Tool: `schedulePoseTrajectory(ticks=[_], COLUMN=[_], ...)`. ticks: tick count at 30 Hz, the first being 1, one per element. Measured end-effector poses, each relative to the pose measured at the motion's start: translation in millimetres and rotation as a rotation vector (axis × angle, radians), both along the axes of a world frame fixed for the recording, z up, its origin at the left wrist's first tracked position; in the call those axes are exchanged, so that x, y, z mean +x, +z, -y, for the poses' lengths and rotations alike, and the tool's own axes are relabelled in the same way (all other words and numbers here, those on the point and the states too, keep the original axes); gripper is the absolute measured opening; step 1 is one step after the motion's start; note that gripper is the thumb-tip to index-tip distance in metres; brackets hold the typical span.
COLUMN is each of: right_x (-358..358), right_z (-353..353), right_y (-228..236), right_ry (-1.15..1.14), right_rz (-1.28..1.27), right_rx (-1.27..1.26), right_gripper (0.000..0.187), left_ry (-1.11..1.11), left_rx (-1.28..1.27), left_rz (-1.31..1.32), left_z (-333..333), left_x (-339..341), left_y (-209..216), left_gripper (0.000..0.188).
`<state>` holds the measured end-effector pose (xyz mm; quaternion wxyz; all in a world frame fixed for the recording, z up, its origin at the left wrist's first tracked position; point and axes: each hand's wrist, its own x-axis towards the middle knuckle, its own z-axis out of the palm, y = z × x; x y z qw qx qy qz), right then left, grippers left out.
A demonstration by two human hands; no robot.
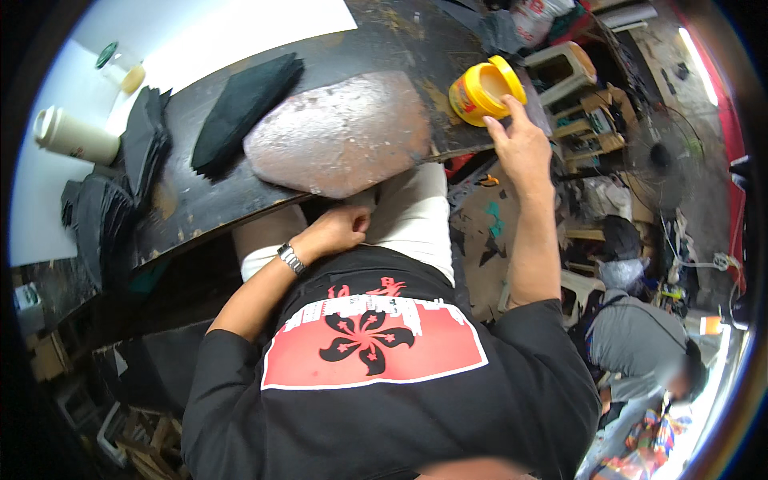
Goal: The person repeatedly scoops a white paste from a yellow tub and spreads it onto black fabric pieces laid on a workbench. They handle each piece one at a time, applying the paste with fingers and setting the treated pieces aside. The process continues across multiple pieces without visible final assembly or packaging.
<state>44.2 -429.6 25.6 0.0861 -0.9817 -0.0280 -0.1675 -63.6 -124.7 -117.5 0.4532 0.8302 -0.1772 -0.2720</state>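
Note:
A yellow tub (474, 94) with pale contents stands at the right end of the dark table. My right hand (524, 148) reaches to its near rim, thumb and forefinger apart; whether the fingertips touch the rim I cannot tell. Beside it a yellow ring-shaped edge (510, 80), perhaps a lid, leans at the tub's right. My left hand (340, 230) rests in my lap with curled fingers and no object showing from it. Straight ahead, a worn brown board (340, 132) with clipped corners overhangs the table's front edge. A stack of black cut pieces (244, 112) lies just left of the board.
More black pieces (100, 220) are piled at the table's left, near a cream lidded tumbler (80, 136) and a glass jar (120, 68). A stool (560, 72) and clutter stand at the right. A person in grey (640, 340) bends low at the lower right. Orange-handled scissors (486, 182) lie below the table edge.

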Motion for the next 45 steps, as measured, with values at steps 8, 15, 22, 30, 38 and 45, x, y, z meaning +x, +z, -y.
schedulePoseTrajectory(ticks=[8,15,22,30,38,45], right_x=[37.9,23.0,2.2,-31.6,-43.8,-37.5], right_z=[-0.1,-14.5,-20.8,-49.6,-50.9,-50.5], right_y=[21.2,33.4,40.4,33.0,13.1,-5.3], right_ry=[-0.027,-0.063,-0.033,0.406,0.430,0.358], right_rz=[-0.445,-0.135,-0.427,-0.552,-0.488,-0.259], right_rx=[0.068,0.037,-0.187,0.086,0.286,1.113], right_gripper=[0.062,0.055,0.047,0.040,0.038,0.039], left_ry=[0.179,0.861,0.867,0.926,0.767,0.535], left_rx=[-0.479,0.400,0.497,0.342,0.202,-0.270], left_rz=[0.239,0.753,0.599,0.793,0.915,0.836], left_z=[-67.3,-139.4,-169.0,-160.1,-146.5,-56.0], left_x=[-17.2,59.8,79.7,75.9,72.3,87.5], left_y=[169.3,148.2,103.4,99.3,128.4,135.6], left_gripper=[0.026,0.037,0.057,0.044,0.026,0.040])
